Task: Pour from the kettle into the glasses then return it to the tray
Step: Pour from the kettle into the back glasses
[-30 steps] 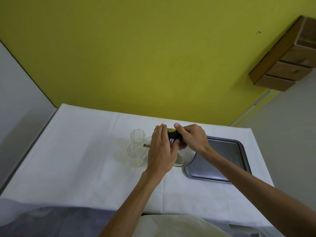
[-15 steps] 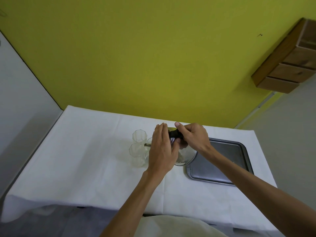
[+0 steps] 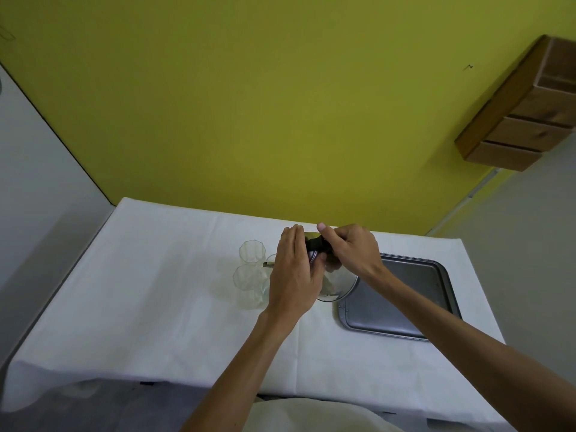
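You are tilting the glass kettle (image 3: 339, 285) between tray (image 3: 405, 294) and glasses (image 3: 249, 283), right hand (image 3: 352, 251) gripping its black handle (image 3: 315, 244), left hand (image 3: 294, 275) pressing flat-fingered against it; tip slowly.

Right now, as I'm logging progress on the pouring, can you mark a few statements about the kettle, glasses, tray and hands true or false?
1. The kettle stands on the tray. False: it is held tilted toward the glasses, off the tray.
2. The right hand holds the kettle's black grip. True.
3. The glasses stand on the tray. False: they stand on the white cloth, left of the kettle.
4. The left hand lies flat against the kettle's side. True.
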